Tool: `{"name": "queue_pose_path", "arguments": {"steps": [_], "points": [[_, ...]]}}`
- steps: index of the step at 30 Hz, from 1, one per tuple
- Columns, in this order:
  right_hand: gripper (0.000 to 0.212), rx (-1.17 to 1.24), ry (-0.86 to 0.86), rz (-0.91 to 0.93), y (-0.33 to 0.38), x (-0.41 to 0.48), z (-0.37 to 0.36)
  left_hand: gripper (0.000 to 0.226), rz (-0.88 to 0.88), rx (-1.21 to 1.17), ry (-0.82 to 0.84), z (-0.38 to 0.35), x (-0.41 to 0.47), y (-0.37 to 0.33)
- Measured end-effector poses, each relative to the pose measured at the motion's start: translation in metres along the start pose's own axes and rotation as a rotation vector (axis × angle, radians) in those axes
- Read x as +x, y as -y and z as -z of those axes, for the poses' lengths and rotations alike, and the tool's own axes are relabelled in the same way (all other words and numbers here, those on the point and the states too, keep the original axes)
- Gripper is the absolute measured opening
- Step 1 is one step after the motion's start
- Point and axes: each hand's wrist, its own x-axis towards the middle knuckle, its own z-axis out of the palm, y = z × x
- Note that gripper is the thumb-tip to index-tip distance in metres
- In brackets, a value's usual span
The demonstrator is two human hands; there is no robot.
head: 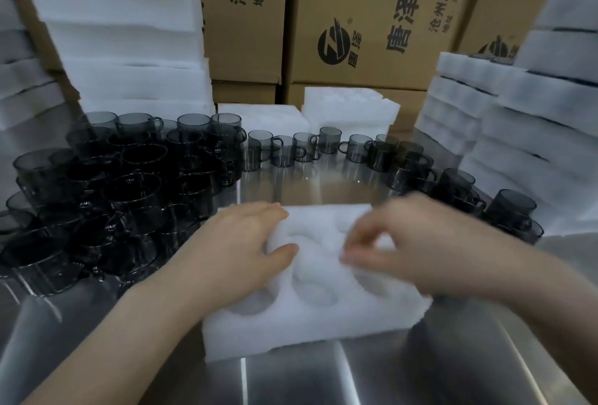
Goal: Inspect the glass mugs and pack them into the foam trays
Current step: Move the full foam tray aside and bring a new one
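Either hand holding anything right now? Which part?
Left hand grips the foam tray at its far-left corner. Right hand is blurred, fingers curled over the tray; a hold cannot be told.

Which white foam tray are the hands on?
The single foam tray nearest the camera, under the left hand and right hand. Other trays stand stacked farther away.
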Motion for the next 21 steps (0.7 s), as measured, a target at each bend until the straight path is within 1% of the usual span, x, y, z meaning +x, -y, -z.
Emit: {"name": "queue_pose_path", "arguments": {"steps": [2, 4, 5, 6, 9, 12, 14, 15, 17, 19, 21], "points": [[0.023, 0.148, -0.193, 0.086, 0.007, 0.036, 0.017, 0.056, 0.009, 0.041, -0.009, 0.003, 0.009, -0.004], [0.014, 0.203, -0.382, 0.143, 0.016, 0.086, 0.027, 0.055, 0.021, 0.086, 0.006, 0.003, 0.016, -0.008], [0.016, 0.238, -0.434, 0.15, 0.021, 0.112, 0.029, 0.055, 0.027, 0.094, 0.016, 0.001, 0.018, -0.008], [0.022, 0.278, -0.45, 0.16, 0.027, 0.137, 0.03, 0.056, 0.031, 0.091, 0.023, -0.002, 0.019, -0.007], [0.043, 0.347, -0.35, 0.191, 0.04, 0.199, 0.022, 0.06, 0.007, 0.092, 0.018, -0.008, 0.019, -0.003], [0.052, 0.24, -0.266, 0.179, 0.046, 0.237, 0.01, 0.056, -0.03, 0.076, -0.003, -0.007, 0.018, 0.0], [0.048, 0.119, -0.251, 0.165, 0.049, 0.252, 0.004, 0.051, -0.041, 0.059, -0.011, -0.007, 0.019, 0.0], [0.043, 0.086, -0.257, 0.153, 0.048, 0.257, 0.0, 0.052, -0.039, 0.057, -0.01, -0.008, 0.019, 0.001], [0.033, 0.087, -0.284, 0.141, 0.047, 0.262, -0.004, 0.055, -0.03, 0.067, -0.007, -0.008, 0.02, 0.001], [0.021, 0.089, -0.31, 0.158, 0.045, 0.265, -0.005, 0.052, -0.032, 0.07, -0.017, -0.009, 0.02, 0.002], [0.014, 0.066, -0.325, 0.183, 0.044, 0.264, -0.005, 0.051, -0.034, 0.073, -0.019, -0.009, 0.019, 0.002]]}}
